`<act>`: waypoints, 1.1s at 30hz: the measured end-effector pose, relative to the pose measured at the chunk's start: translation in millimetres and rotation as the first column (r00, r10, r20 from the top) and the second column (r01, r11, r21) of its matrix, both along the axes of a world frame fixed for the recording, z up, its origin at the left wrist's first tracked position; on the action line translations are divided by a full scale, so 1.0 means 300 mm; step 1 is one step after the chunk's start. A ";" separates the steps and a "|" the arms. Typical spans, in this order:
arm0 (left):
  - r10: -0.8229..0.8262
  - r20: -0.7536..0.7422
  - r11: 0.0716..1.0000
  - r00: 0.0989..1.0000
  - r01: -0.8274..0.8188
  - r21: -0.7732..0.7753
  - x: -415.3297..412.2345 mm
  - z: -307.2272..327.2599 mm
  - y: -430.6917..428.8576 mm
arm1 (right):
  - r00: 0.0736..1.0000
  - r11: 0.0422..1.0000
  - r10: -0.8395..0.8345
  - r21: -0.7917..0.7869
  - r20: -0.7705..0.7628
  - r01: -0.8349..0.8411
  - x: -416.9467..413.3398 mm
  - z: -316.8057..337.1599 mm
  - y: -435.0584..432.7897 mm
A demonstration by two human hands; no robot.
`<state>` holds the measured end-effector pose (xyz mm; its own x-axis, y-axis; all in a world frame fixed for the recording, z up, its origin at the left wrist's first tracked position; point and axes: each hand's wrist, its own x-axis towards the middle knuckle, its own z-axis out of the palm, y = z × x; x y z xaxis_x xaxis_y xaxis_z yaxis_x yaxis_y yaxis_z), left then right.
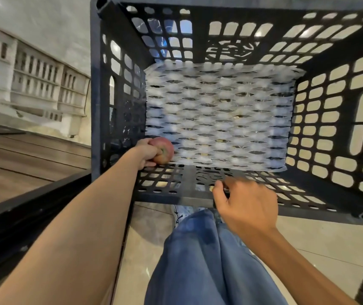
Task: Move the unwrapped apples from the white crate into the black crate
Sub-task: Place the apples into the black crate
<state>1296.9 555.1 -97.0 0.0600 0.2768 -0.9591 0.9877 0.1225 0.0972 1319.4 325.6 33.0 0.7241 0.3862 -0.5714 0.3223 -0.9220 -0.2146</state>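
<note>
Foam-lined black crate [96, 84] — left hand [146, 154] holds apple [165, 150] by corner.

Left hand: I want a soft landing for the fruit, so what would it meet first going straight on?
Probably the white foam netting lining the floor of the black crate; the left hand and its apple sit at its edge, though depth is unclear.
</note>
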 end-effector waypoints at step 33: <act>-0.462 0.261 0.887 0.848 0.436 0.152 -0.087 1.265 -0.387 | 0.926 0.953 -0.248 0.099 -0.284 0.285 0.099 0.874 -0.135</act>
<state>1270.6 439.0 282.4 0.4606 0.2323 -0.8567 0.8617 -0.3486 0.3688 1349.2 285.2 295.1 0.6406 0.2875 -0.7121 -0.0172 -0.9217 -0.3876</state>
